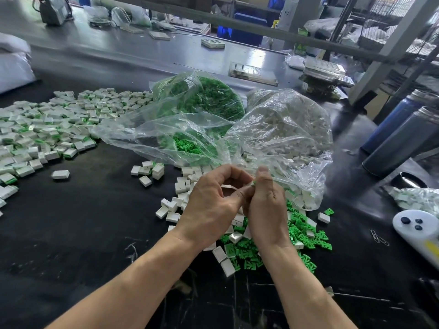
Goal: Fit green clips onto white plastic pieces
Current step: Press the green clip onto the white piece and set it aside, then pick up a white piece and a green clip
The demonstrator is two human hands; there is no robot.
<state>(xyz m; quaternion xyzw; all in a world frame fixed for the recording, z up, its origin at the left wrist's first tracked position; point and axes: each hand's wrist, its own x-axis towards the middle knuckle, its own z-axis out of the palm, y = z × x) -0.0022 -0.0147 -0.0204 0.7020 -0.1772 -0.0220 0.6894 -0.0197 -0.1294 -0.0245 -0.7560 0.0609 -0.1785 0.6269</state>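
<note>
Both hands meet above the dark surface (83, 233). The left hand (211, 205) curls its fingers in a tight grip around a white piece (226, 187), mostly hidden. The right hand (266, 207) pinches a green clip (253, 183) between thumb and forefinger against that piece. Loose green clips (301, 230) and white pieces (183, 186) lie beneath, beside two open plastic bags (280, 129).

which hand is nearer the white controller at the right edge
Right. The right hand is between the left hand and the white controller; the left hand is farther away, on the far side of it.
</note>
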